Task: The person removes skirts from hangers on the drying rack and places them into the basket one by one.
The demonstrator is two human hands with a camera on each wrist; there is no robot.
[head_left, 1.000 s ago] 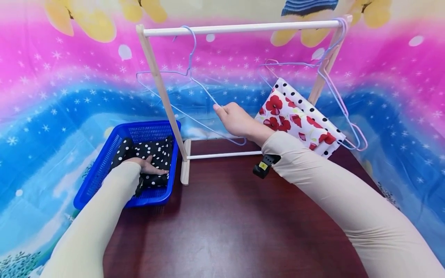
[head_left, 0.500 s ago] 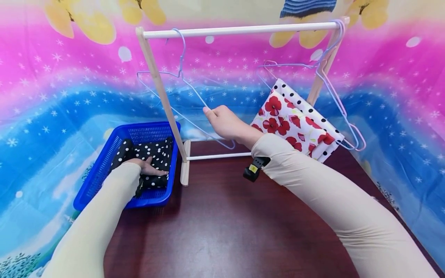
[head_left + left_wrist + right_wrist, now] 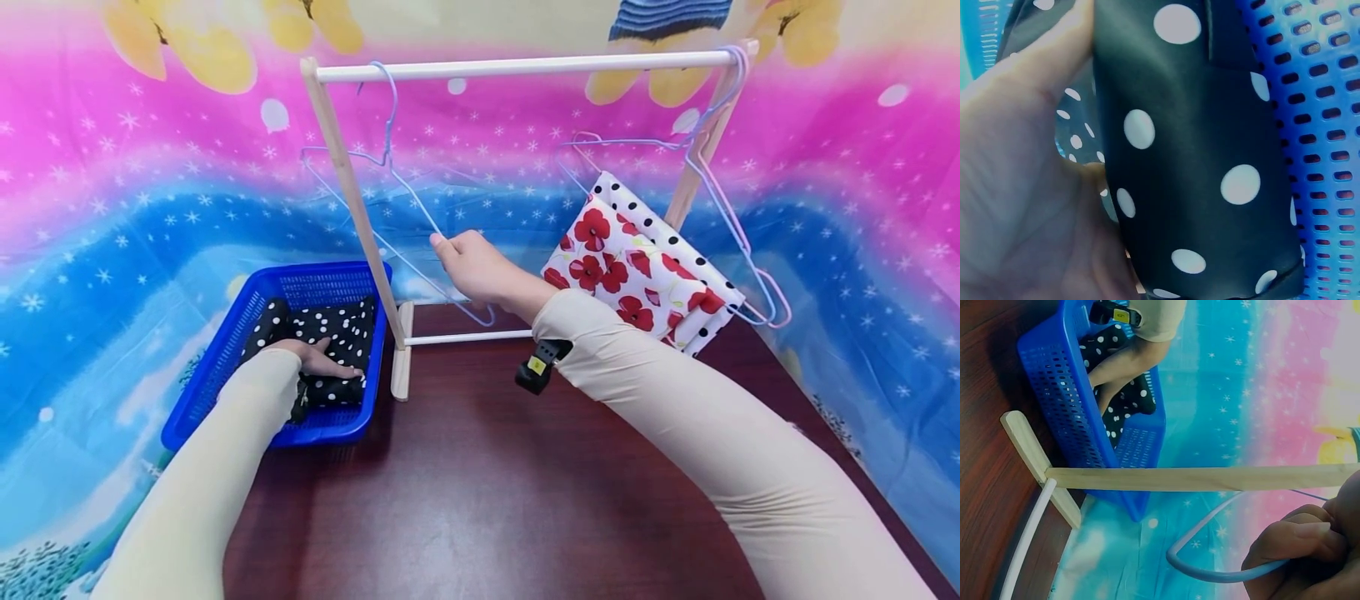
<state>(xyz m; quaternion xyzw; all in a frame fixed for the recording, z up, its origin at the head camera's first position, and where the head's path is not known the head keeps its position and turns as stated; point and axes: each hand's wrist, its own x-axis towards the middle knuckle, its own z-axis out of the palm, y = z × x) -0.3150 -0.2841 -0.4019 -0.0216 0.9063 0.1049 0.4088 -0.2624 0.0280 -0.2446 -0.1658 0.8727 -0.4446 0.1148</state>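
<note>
And here's the left hand [image 3: 318, 358], down in the blue basket [image 3: 326, 432] with its fingertips lost behind a fold of black cloth [image 3: 348, 325]. The left wrist view fills up with that dotted roll and hides the fingers, so I can't tell whether they pinch it or only lie against it; the thumb stands apart from them. Over to the right hand [image 3: 480, 267], and that one is clear: thumb and curled fingers clamped on the sloping side of a blue hanger [image 3: 1229, 575], part of its wire covered by the fist. The right wrist view cuts that hand off at the edge, most of the hanger with it.

The hanger's hook sits over the white rail [image 3: 525, 65], near the left post [image 3: 354, 204], which crosses in front of part of the wire. Inside the basket — pierced plastic walls, slotted all over — lies the black cloth, smooth, white-spotted, bunched into thick rolls; its lower layers can't be made out. At the far right, a poppy-print cloth [image 3: 611, 271] and a black-dotted white one hang from overlapping hangers [image 3: 722, 202] — thin bent wire, blue and pink, partly masked by the fabric.
</note>
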